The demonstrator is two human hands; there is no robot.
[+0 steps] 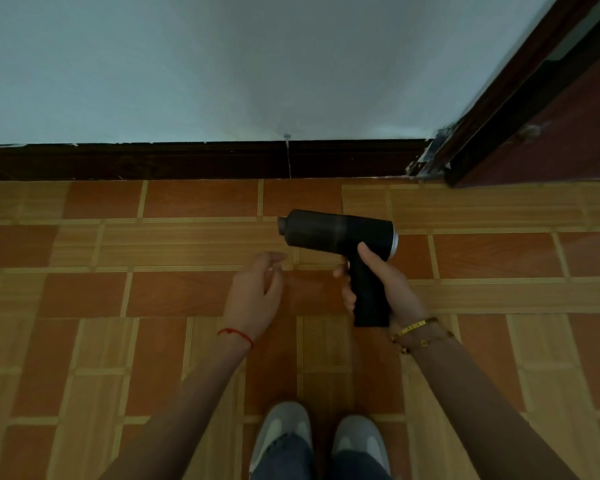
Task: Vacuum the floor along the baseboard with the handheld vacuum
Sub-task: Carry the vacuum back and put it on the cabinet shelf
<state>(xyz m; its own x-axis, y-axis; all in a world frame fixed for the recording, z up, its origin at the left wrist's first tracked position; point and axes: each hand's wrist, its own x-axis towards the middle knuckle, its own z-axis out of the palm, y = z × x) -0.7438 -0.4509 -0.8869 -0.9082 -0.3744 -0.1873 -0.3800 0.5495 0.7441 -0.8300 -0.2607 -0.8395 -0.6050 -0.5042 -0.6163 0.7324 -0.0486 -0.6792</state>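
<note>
Two hands reach out over the patterned floor point(187, 299): the right hand point(378, 285) is wrapped around the grip of the black handheld vacuum point(340, 233), held in the air with its nozzle pointing left, short of the dark baseboard point(187, 161). The left hand point(257, 296) hangs empty beside it, fingers loosely spread.

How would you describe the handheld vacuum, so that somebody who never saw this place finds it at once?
Start from the dark baseboard under the pale wall, then come down over the tiled floor. There the right hand grips a pistol-shaped handheld vacuum, its nozzle pointing left. It is the only black object, with a silver ring at its rear end.
</note>
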